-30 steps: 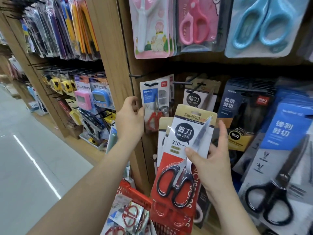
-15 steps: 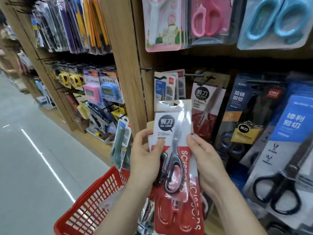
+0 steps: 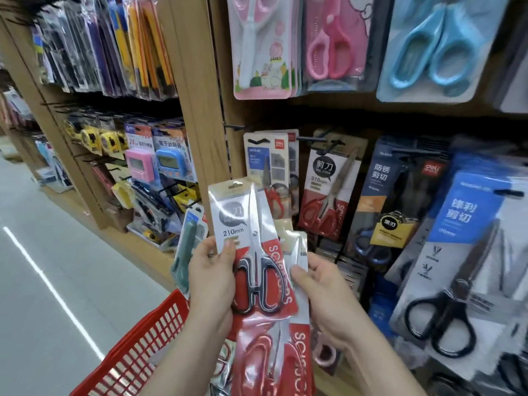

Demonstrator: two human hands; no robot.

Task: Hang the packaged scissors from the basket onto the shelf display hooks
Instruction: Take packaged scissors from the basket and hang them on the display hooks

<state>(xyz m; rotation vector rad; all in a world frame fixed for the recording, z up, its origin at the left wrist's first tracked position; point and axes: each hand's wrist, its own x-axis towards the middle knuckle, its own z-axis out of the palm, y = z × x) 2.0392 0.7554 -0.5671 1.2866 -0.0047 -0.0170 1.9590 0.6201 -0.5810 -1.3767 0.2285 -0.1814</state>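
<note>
A packaged pair of black-handled scissors marked 210mm stands upright in front of the shelf, with more red packs fanned behind and below it. My left hand grips the front pack at its left edge, thumb on the card. My right hand holds the packs behind it at their right edge. The red basket hangs below my left forearm with more packs inside. A matching pack hangs on a black display hook just above and to the right.
A wooden upright divides the shelving. Left of it hang tape measures and pink and blue timers. Children's scissors hang above, black and blue scissor packs to the right. The aisle floor lies to the left.
My left hand left the shelf pack and took hold of the front scissors pack, which moved left and now faces me. My right hand shifted to the packs behind. The basket came into view.
</note>
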